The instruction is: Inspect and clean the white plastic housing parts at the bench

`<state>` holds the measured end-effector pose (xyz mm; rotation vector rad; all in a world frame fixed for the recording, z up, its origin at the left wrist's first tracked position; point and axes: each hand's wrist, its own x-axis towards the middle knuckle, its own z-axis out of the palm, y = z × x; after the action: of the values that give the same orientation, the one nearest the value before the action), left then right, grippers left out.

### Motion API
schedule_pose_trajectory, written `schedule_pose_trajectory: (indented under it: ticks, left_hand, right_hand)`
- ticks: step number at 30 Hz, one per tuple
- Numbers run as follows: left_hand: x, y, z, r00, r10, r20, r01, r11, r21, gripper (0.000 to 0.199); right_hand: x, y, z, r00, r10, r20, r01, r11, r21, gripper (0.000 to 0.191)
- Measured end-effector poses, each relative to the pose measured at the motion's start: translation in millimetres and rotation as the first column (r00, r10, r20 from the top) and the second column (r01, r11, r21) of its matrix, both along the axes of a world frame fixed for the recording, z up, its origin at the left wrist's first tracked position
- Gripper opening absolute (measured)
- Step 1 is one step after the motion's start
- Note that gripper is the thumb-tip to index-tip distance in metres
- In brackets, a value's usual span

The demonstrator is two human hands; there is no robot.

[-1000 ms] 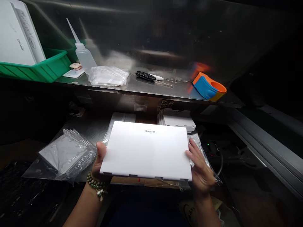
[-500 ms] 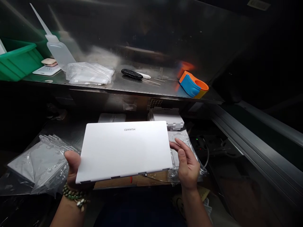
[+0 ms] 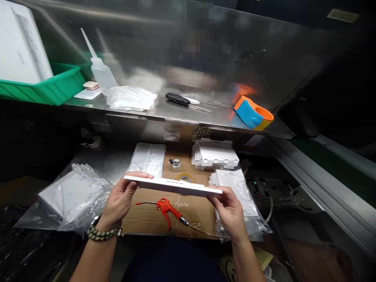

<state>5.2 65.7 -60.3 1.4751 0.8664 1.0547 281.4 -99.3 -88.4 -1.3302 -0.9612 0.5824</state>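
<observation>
A white panel [image 3: 173, 187] is held level and edge-on above the cardboard, its slotted long edge facing me. My left hand [image 3: 119, 199] pinches its left end, thumb on the near side and fingers behind. At the right end, my right hand [image 3: 230, 209] grips the panel between thumb and fingers. Below the panel, a red air gun [image 3: 169, 209] lies on the cardboard [image 3: 141, 225]. Just behind the panel are a roll of tape [image 3: 185, 178], partly hidden, and a small bottle with a metal top [image 3: 176, 165].
Bagged white panels [image 3: 73, 192] lie left, with more [image 3: 235, 188] at right below stacked white parts [image 3: 217, 152]. Clear plastic bags [image 3: 149, 156] lie behind. The metal shelf [image 3: 147, 115] bears a squeeze bottle [image 3: 102, 74], black-handled tool [image 3: 177, 98], orange-blue holder [image 3: 252, 113] and green bin [image 3: 58, 88].
The panel has tipped from showing its broad lettered face to edge-on. My right hand has closed on its right end. The view has shifted, and the red air gun now shows.
</observation>
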Motion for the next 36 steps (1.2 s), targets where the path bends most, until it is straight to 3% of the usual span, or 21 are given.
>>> schedule_pose_trajectory:
  ticks: [6,13,19,21,24,29,33,36]
  left_hand:
    - [4.1,-11.5,7.0,0.989,-0.072,0.133,0.063,0.996,0.07,0.03]
    - [5.8,-13.6,14.7,0.977,-0.132,0.165,0.123,0.99,0.063,0.03]
    - [4.2,-16.2,18.0,0.972,-0.183,0.145,0.168,0.98,0.11,0.03]
    - [6.0,-18.7,18.2,0.98,-0.156,0.125,0.137,0.979,0.15,0.028]
    - [14.1,-25.1,16.6,0.992,-0.027,0.124,0.004,0.983,0.185,0.028]
    - [28.7,-35.4,14.2,0.979,0.133,0.152,-0.148,0.984,0.095,0.009]
    - [28.9,-35.5,14.6,0.979,0.162,0.122,-0.167,0.986,0.026,0.035]
    - [25.5,-29.8,12.6,0.962,0.19,0.195,-0.166,0.977,-0.132,0.044]
  right_hand:
    - [6.0,0.8,-11.2,1.0,0.022,0.019,-0.022,0.999,0.028,0.013]
    - [13.6,-2.4,-29.2,0.998,0.053,0.018,-0.054,0.997,0.048,0.014]
    - [16.5,-4.0,-32.1,0.997,0.04,0.06,-0.045,0.994,0.095,0.014]
    - [15.8,-4.6,-31.2,0.994,0.032,0.107,-0.043,0.993,0.107,0.014]
    - [12.7,-4.9,-29.8,0.979,0.007,0.204,-0.037,0.989,0.141,0.015]
    - [7.0,-5.1,-30.4,0.967,-0.033,0.252,-0.019,0.979,0.201,0.018]
    - [8.3,-6.4,-37.3,0.968,-0.032,0.248,-0.013,0.984,0.179,0.018]
    - [11.4,-7.5,-43.5,0.975,-0.029,0.222,-0.007,0.988,0.156,0.018]
